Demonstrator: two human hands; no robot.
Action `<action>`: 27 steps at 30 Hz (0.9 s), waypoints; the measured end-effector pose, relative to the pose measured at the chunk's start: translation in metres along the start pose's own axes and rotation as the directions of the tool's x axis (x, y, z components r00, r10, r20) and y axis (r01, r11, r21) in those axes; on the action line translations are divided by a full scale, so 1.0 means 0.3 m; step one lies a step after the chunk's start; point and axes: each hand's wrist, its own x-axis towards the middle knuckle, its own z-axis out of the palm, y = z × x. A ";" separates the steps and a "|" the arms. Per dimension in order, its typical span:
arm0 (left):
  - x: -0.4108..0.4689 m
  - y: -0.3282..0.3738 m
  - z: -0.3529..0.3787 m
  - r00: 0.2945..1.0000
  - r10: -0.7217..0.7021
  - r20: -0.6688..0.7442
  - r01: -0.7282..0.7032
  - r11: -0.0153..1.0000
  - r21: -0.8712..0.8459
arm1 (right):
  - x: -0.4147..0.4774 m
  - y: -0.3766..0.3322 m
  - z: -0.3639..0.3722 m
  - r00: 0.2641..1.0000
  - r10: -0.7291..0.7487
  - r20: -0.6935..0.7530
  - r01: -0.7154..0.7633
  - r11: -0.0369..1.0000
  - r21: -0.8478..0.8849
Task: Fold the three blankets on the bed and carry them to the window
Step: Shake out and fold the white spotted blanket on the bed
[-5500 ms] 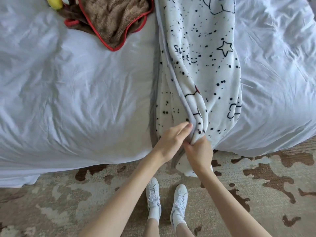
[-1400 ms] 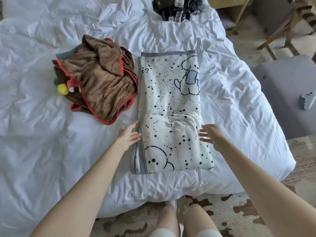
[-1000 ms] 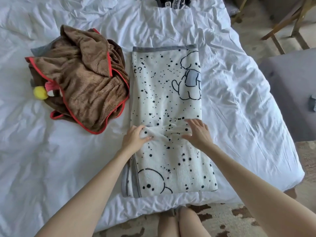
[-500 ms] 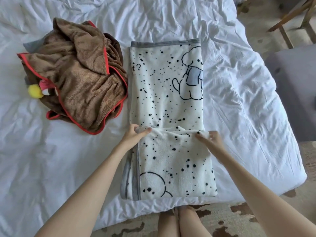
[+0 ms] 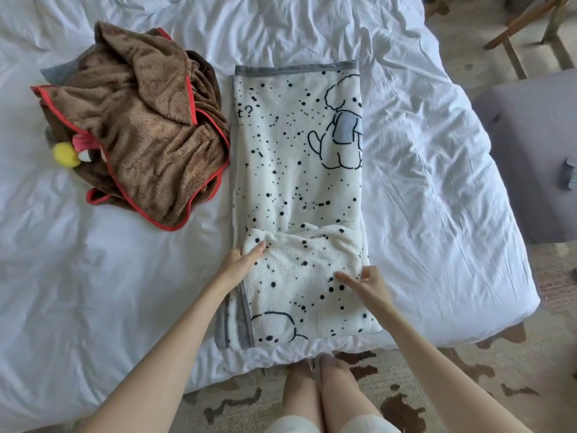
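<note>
A white blanket with black dots and a dog drawing lies as a long strip on the white bed, its near end folded back over itself. My left hand pinches the left corner of that folded flap, thumb on top. My right hand rests over the flap near its right edge, fingers loose and holding nothing. A brown blanket with red trim lies crumpled to the left, with a grey cloth showing from under it and a yellow pom-pom at its left side.
A grey upholstered bench stands right of the bed with a small grey object on it. Wooden chair legs are at the top right. A patterned rug covers the floor at the bed's foot, where my legs stand.
My right hand has let go of the flap's far right corner and drawn back toward me over the flap. My left hand stays at the left corner.
</note>
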 end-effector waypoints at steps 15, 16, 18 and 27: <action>-0.137 -0.034 0.001 0.999 0.001 0.032 -0.015 0.904 0.427 | -0.163 0.172 -0.053 0.931 0.162 0.329 -0.214 0.968 0.130; -0.143 -0.048 0.010 0.999 -0.030 0.027 0.014 0.886 0.464 | -0.165 0.182 -0.047 0.940 0.162 0.301 -0.198 0.975 0.095; -0.151 -0.068 0.034 0.998 -0.051 0.021 0.033 0.852 0.523 | -0.164 0.191 -0.039 0.951 0.166 0.260 -0.176 0.984 0.015; -0.166 -0.022 0.043 0.953 0.278 -0.116 -0.226 0.914 0.338 | -0.108 0.091 -0.036 0.999 -0.026 -0.039 0.037 0.947 0.319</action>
